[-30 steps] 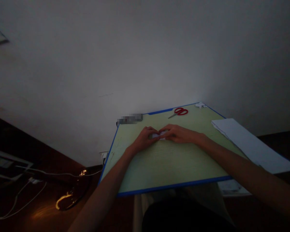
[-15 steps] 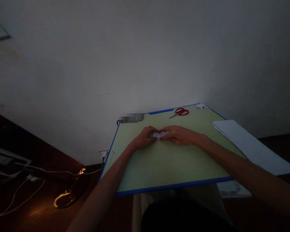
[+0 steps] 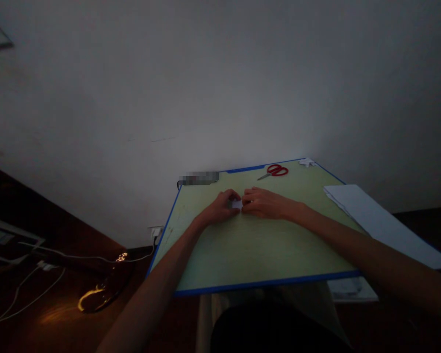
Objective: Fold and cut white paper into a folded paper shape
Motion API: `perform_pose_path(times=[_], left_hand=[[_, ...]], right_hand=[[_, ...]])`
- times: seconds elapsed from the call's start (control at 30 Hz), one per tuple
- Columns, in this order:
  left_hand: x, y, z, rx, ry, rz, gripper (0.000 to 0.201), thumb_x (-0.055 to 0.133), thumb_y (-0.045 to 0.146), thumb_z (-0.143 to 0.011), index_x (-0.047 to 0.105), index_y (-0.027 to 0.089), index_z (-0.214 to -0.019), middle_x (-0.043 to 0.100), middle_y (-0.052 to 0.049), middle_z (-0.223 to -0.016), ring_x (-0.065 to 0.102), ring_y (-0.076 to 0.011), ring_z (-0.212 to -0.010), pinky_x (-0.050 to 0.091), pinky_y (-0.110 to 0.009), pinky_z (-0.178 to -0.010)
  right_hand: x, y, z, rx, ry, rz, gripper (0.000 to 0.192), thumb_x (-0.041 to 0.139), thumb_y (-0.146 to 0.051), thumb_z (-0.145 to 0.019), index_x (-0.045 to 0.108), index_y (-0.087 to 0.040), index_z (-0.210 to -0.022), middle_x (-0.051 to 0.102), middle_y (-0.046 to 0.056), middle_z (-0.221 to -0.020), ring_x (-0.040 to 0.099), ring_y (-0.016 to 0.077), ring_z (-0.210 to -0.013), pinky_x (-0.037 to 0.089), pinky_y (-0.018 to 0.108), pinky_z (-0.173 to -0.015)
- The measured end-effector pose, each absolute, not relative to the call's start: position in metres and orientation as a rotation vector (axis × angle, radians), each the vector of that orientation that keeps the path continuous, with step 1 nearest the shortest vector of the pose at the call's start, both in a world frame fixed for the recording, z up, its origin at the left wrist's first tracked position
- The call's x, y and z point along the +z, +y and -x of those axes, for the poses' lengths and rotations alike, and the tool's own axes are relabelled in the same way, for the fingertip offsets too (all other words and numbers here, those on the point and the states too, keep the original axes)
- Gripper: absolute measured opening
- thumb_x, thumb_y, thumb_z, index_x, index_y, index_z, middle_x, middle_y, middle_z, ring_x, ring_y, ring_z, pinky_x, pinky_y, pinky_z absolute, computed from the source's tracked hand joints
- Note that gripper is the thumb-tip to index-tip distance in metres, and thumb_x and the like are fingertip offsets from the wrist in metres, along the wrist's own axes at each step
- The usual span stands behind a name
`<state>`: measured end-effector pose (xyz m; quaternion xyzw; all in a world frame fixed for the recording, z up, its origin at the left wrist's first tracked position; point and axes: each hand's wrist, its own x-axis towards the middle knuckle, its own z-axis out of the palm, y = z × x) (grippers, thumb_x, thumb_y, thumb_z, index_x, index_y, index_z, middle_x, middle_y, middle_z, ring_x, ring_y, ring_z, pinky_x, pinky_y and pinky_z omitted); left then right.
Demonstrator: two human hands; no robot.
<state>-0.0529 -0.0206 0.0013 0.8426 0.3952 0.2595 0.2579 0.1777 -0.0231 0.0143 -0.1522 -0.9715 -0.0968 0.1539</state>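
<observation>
A small folded piece of white paper (image 3: 237,204) lies on the pale green board with a blue rim (image 3: 250,286). My left hand (image 3: 220,208) pinches its left side, fingers curled over it. My right hand (image 3: 263,202) presses on its right side, fingertips meeting the left hand's. Most of the paper is hidden under the fingers. Both forearms reach in from the bottom of the view.
Red-handled scissors (image 3: 275,171) lie near the board's far edge, with a white paper scrap (image 3: 306,162) at the far right corner. A stack of white sheets (image 3: 378,223) sits on the right. White cables (image 3: 29,284) run over the dark floor at left. A wall stands behind.
My hands have drawn closer together over the paper, so less of it shows now. The view has shifted slightly.
</observation>
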Motion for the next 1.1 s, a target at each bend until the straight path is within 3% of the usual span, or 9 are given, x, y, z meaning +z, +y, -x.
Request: perform_pose_path(times=[0.13,0.47,1.1], left_hand=[[0.002,-0.021,0.052,0.693,1.085,-2.294,0.032,0.071,0.016,-0.077,0.061,0.018,-0.107,0.066,-0.009,-0.108,0.061,-0.0244,-0.103,0.05,-0.043,-0.095],[0.009,-0.024,0.051,0.595,1.14,-2.274,0.036,0.07,0.018,-0.076,0.062,0.017,-0.111,0.064,-0.009,-0.113,0.058,-0.0255,-0.109,0.046,-0.042,-0.099],[0.011,-0.027,0.051,0.602,1.137,-2.264,0.037,0.071,0.019,-0.076,0.062,0.018,-0.112,0.063,-0.009,-0.114,0.057,-0.0262,-0.109,0.046,-0.043,-0.099]], right_hand=[[0.013,-0.024,-0.181,-0.287,-2.803,0.401,0.023,0.061,0.0,-0.087,0.075,-0.017,-0.095,0.069,0.008,-0.095,0.054,0.0235,-0.09,0.041,0.036,-0.077],[0.011,-0.032,-0.208,-0.169,-2.794,0.431,0.032,0.057,0.006,-0.084,0.074,-0.014,-0.102,0.07,0.011,-0.097,0.053,0.0245,-0.091,0.045,0.036,-0.079],[0.0,-0.041,-0.253,-0.222,-2.726,0.489,0.031,0.05,-0.005,-0.094,0.075,-0.017,-0.11,0.07,0.011,-0.098,0.057,0.0241,-0.091,0.05,0.037,-0.08]])
